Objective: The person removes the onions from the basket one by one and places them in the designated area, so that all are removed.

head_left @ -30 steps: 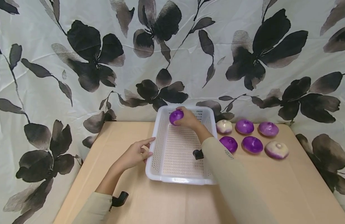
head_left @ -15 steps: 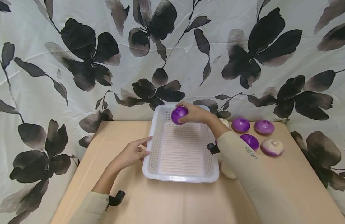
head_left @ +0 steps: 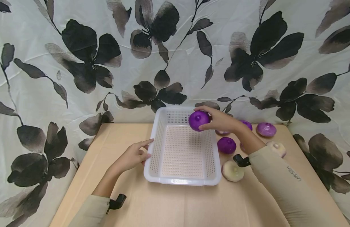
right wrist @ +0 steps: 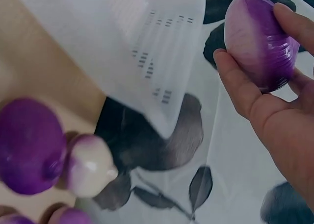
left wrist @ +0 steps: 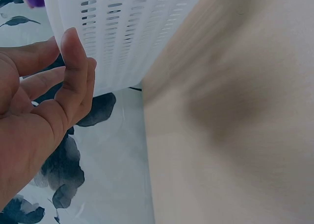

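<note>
A white perforated plastic basket stands on the table. My left hand holds its left rim, index finger and thumb against the edge; the left wrist view shows fingers at the outer wall. My right hand grips a purple onion in the air above the basket's far right corner. The right wrist view shows this onion held between thumb and fingers. Just right of the basket lie a purple onion and a pale onion.
More onions lie at the right, partly behind the right arm, among them a purple one and a pale-topped one. A floral cloth hangs behind the table. A black camera sits on the right wrist.
My right hand has moved right with the onion, from the basket's far middle toward its right rim. The sleeve's shift uncovers the pale onion beside the basket. My left hand stays at the rim.
</note>
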`<state>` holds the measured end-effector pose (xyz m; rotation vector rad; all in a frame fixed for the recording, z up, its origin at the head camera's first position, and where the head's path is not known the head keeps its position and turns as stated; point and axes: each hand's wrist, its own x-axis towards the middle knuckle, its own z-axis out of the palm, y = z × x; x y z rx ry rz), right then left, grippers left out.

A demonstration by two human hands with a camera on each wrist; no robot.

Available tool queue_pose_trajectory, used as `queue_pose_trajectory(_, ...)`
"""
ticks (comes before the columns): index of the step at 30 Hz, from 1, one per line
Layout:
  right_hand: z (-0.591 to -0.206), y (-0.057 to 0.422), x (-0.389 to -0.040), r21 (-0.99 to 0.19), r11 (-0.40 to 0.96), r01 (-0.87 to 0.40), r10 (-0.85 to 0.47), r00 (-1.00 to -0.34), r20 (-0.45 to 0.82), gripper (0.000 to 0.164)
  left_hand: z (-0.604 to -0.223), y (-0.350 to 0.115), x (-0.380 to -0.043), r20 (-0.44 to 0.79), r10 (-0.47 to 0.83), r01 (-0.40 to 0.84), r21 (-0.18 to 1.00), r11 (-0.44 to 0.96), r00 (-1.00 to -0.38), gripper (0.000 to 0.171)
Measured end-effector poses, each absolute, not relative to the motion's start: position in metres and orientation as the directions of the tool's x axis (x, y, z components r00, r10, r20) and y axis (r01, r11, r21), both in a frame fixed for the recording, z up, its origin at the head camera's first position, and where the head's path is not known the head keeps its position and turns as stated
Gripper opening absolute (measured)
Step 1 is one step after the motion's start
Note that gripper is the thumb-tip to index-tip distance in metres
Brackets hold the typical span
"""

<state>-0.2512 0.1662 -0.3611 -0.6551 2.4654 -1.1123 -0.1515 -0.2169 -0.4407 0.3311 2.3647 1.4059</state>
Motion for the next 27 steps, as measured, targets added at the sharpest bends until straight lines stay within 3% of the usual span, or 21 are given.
queue_pose_trajectory(5,-0.369,0.199,-0.236,-0.839,0.505,-0.203,-0.551,-0.824,-0.133,0.077,-0.442,-0.215,-0.152,-0.189,0.387,0.017,0.882,0.471,-0.902,0.064)
queue_pose_trajectory(8,-0.374,0.216,-0.228,-0.84,0.49,-0.236,-0.554,-0.828,-0.09,0.078,-0.441,-0.215,-0.152,-0.191,0.382,0.019,0.876,0.481,-0.904,0.063)
queue_pose_trajectory(12,-0.377,0.238,-0.215,-0.813,0.518,-0.265,-0.529,-0.846,-0.061,0.077,-0.439,-0.215,-0.152,-0.193,0.375,0.015,0.874,0.486,-0.907,0.064)
queue_pose_trajectory(20,-0.392,0.284,-0.187,-0.764,0.61,-0.212,-0.455,-0.883,-0.118,0.075,-0.438,-0.214,-0.152,-0.197,0.376,0.011,0.874,0.485,-0.905,0.064)
queue_pose_trajectory(27,-0.408,0.321,-0.167,-0.739,0.64,-0.211,-0.469,-0.869,-0.158,0.076,-0.435,-0.214,-0.151,-0.204,0.38,0.001,0.88,0.475,-0.902,0.064)
